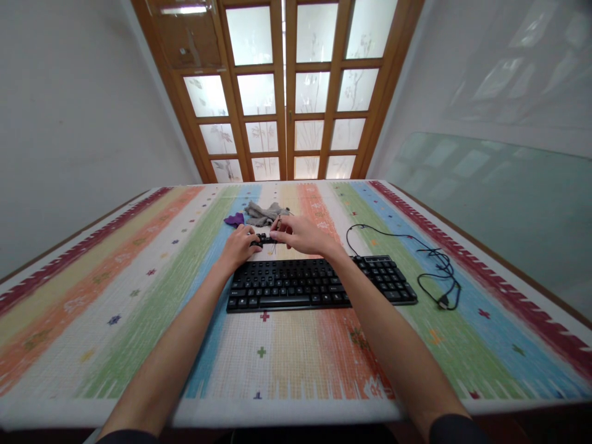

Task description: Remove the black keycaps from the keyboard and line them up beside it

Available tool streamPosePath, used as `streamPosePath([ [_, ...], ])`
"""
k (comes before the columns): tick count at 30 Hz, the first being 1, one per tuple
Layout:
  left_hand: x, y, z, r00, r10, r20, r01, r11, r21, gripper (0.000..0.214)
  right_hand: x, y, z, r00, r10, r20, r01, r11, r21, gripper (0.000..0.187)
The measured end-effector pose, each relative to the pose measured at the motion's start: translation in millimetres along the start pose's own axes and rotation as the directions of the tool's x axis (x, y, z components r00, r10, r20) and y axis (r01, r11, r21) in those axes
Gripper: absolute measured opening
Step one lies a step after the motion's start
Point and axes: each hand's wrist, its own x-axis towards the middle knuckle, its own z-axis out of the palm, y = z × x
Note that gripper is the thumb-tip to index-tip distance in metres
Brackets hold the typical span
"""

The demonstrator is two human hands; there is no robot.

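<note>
A black keyboard [319, 285] lies on a table under a striped, many-coloured cloth [139, 290]. Both my arms reach over it. My left hand [239, 245] and my right hand [298, 234] meet just beyond the keyboard's far edge, fingers curled around a small black object [263, 239] held between them; I cannot make out what it is. A grey rag [263, 213] and a purple cloth [234, 219] lie right behind my hands.
The keyboard's black cable [428, 259] loops across the cloth to the right and ends in a USB plug [444, 302]. Wooden doors with frosted glass panes [282, 92] stand beyond the table. A glass sheet leans on the right wall.
</note>
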Motion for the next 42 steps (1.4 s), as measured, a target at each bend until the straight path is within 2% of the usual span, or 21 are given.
streamPosePath([
  [15, 0.8, -1.8, 2.5, 1.000, 0.010, 0.007, -0.010, 1.000, 0.006, 0.009, -0.2, -2.5, 1.4, 0.999, 0.019, 0.040, -0.019, 1.000, 0.003, 0.013],
  [19, -1.1, -1.4, -3.4, 1.000, 0.004, -0.002, -0.004, 1.000, 0.021, 0.014, -0.2, -2.9, 0.9, 0.998, 0.027, 0.061, -0.028, 1.000, 0.008, 0.015],
  [24, -6.1, 1.8, -16.9, 0.998, -0.032, -0.048, 0.034, 0.999, 0.033, 0.012, -1.1, -2.7, 0.7, 0.987, 0.037, 0.155, -0.043, 0.998, 0.036, 0.015],
  [29, -13.3, 17.3, -25.3, 0.996, -0.060, -0.071, 0.056, 0.997, -0.056, 0.016, -2.9, -8.0, -0.8, 0.971, 0.003, 0.239, -0.006, 1.000, 0.013, 0.023],
  [33, -19.5, 36.4, -28.5, 1.000, 0.004, 0.030, 0.000, 0.989, -0.147, 0.036, -5.4, -15.8, -2.0, 0.950, -0.006, 0.313, 0.008, 1.000, -0.006, 0.028],
  [36, -26.2, 48.4, -28.8, 0.995, 0.047, 0.087, -0.028, 0.978, -0.207, 0.048, -8.0, -17.6, -1.4, 0.947, -0.024, 0.321, 0.037, 0.999, -0.036, 0.028],
  [39, -35.2, 56.5, -26.7, 0.998, 0.035, 0.044, -0.022, 0.964, -0.266, 0.056, -12.1, -13.9, -0.9, 0.947, 0.002, 0.322, 0.009, 0.999, -0.033, 0.024],
  [42, -43.6, 62.0, -24.0, 1.000, -0.004, 0.008, 0.006, 0.949, -0.316, 0.054, -18.9, -6.4, -0.7, 0.948, 0.045, 0.315, -0.053, 0.998, 0.016, 0.025],
])
